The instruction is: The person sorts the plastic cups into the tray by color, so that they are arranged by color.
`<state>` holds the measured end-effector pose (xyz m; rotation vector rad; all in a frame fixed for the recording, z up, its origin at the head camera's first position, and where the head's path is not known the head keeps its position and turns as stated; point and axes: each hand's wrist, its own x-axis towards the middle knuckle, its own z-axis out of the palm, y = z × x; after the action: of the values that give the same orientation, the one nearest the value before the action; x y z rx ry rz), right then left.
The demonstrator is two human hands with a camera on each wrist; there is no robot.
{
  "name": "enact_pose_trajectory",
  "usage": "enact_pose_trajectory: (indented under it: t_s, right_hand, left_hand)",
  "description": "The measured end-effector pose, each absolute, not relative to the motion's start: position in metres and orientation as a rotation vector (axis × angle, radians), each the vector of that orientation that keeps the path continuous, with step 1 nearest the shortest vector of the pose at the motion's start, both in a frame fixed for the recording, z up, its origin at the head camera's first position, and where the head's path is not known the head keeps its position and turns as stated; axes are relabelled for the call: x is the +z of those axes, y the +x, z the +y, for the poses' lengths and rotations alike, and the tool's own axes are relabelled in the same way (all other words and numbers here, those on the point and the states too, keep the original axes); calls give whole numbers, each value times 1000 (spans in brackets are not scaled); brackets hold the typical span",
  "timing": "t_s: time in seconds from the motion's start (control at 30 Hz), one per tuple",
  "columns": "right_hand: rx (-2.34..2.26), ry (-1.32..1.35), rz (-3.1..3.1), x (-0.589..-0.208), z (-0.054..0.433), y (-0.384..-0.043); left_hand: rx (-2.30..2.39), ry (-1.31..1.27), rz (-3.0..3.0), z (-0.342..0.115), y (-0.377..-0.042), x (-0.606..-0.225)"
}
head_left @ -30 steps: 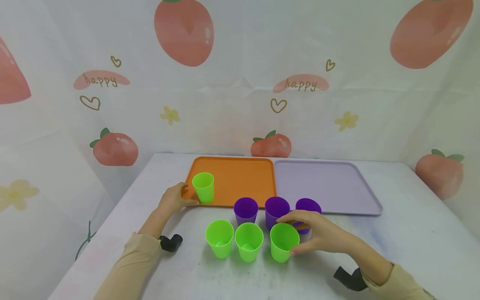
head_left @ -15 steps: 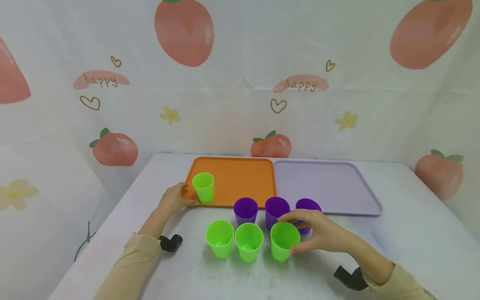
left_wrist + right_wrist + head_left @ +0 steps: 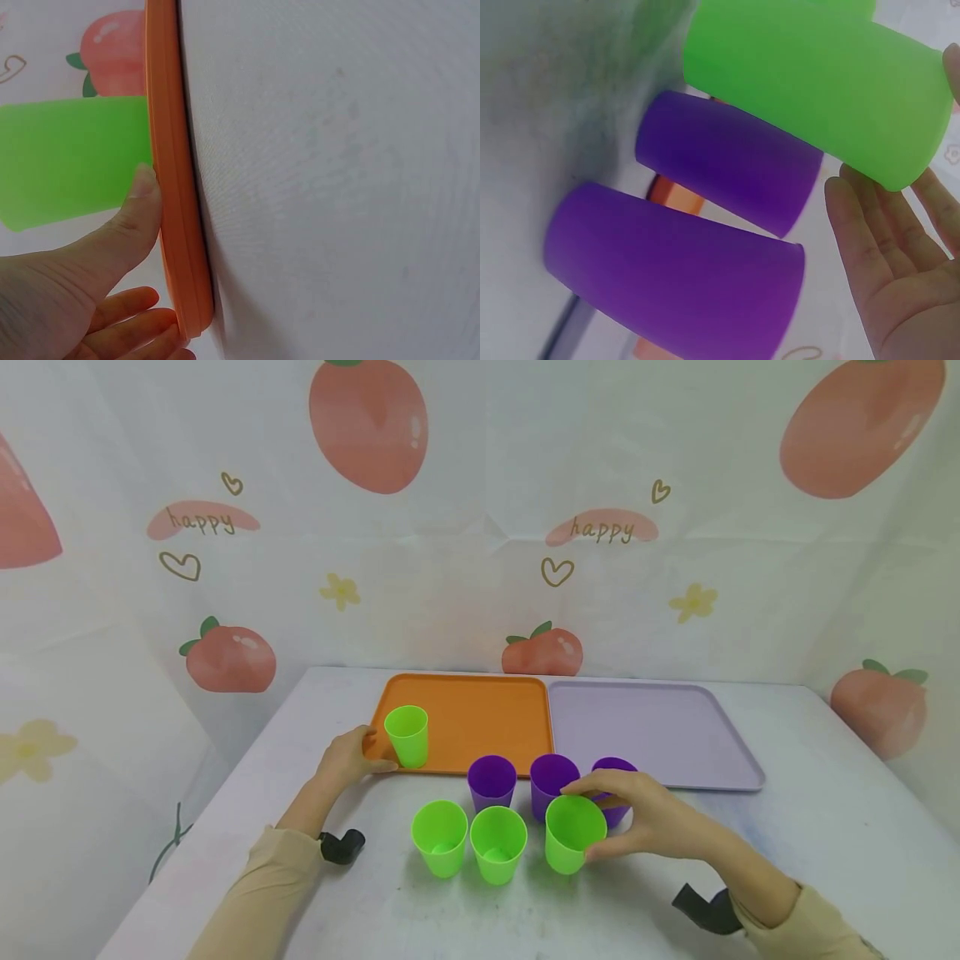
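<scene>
My right hand (image 3: 648, 814) grips a green cup (image 3: 572, 839) by its upper side, thumb in front and fingers behind. That cup is slightly raised beside two other green cups, a left one (image 3: 440, 839) and a middle one (image 3: 498, 847). Behind them stand purple cups: one on the left (image 3: 492, 783), one in the middle (image 3: 553, 781) and one on the right (image 3: 615, 810), partly hidden by my right hand. My left hand (image 3: 352, 758) holds the near left corner of the orange tray (image 3: 176, 172), thumb against its rim. An upright green cup (image 3: 408, 739) stands on that tray.
A pale lilac tray (image 3: 645, 727) adjoins the orange one on the right. Black curved pieces sit at the left wrist (image 3: 342, 846) and the right wrist (image 3: 705, 910). A printed cloth (image 3: 450, 585) hangs behind the white table (image 3: 360, 910).
My right hand has raised its green cup a little and shifted slightly right and away from me. The left hand stays on the tray corner.
</scene>
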<state>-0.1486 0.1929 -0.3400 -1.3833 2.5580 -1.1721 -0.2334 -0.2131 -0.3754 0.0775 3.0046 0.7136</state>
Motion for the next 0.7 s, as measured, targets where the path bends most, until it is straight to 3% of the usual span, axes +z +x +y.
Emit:
enact_pose_trajectory:
  t_s: [0.7]
  right_hand:
    - [-1181,-1453,2592,-313,195,-149]
  left_hand:
    - [699,70,3015,-213,-235,-378]
